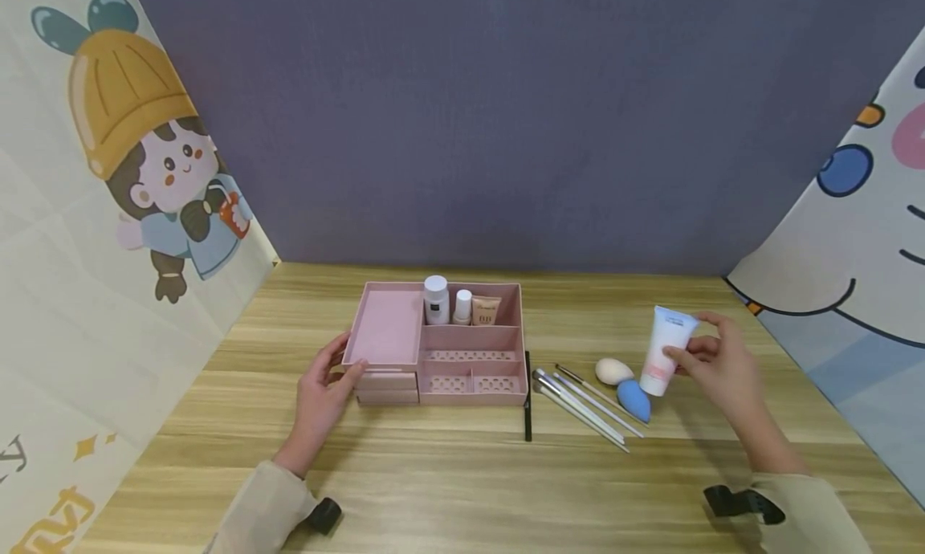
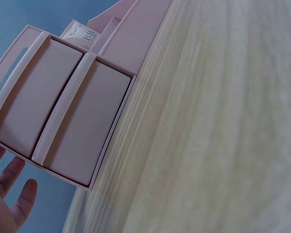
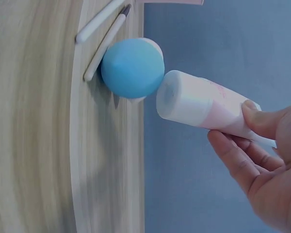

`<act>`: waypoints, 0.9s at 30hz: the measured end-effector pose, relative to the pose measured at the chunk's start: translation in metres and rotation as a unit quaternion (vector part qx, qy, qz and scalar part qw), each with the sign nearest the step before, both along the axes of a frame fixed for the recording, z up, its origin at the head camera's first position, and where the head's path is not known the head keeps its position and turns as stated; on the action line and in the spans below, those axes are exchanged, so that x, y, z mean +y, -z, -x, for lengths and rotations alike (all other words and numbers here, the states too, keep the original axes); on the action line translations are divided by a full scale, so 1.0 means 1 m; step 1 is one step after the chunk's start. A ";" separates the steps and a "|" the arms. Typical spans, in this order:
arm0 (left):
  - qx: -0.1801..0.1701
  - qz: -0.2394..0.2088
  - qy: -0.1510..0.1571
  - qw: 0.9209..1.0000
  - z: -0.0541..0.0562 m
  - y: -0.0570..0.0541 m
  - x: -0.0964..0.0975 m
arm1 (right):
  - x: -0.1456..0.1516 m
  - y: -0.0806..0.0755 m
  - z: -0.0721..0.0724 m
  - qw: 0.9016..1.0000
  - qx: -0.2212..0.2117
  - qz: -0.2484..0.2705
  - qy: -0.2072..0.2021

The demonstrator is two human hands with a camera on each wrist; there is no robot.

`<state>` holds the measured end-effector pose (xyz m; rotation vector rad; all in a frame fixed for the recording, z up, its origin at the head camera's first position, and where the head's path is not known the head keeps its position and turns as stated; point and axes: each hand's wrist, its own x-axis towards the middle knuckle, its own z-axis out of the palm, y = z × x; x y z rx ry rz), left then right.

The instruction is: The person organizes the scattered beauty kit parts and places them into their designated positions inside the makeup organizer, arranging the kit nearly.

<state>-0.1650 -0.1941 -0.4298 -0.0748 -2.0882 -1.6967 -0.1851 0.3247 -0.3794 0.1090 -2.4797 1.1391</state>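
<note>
A pink desktop organizer (image 1: 383, 321) with two small drawers stands on the table. My left hand (image 1: 323, 393) is at its left side, thumb by the front corner and fingers along the side wall. In the left wrist view the fingers (image 2: 9, 174) look fairly straight beside the drawer fronts (image 2: 87, 121). My right hand (image 1: 723, 365) pinches a white and pink squeeze tube (image 1: 666, 349) between thumb and fingers, cap down, above the table. In the right wrist view the tube's cap (image 3: 179, 97) is near the blue makeup sponge (image 3: 131, 68).
A white bottle (image 1: 437, 301), a smaller white-capped bottle (image 1: 462, 307) and a BB cream tube (image 1: 485, 310) stand in the organizer's back compartment. Right of it lie a black pencil (image 1: 528, 409), several makeup brushes (image 1: 588, 409), a cream sponge (image 1: 613, 371) and a blue sponge (image 1: 633, 400).
</note>
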 end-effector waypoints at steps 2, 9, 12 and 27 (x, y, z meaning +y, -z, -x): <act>0.000 0.002 -0.002 1.000 0.000 0.000 0.000 | -0.004 -0.001 0.001 1.000 0.005 -0.002 -0.001; 0.004 0.002 -0.004 1.000 0.001 0.002 -0.001 | -0.016 -0.001 0.005 1.000 0.018 -0.003 -0.003; 0.004 0.003 -0.004 1.000 0.001 0.003 -0.001 | -0.021 -0.001 0.006 0.999 0.035 0.000 -0.010; 0.000 0.002 -0.004 1.000 0.003 0.004 -0.002 | -0.058 -0.001 0.017 0.996 0.080 0.036 -0.024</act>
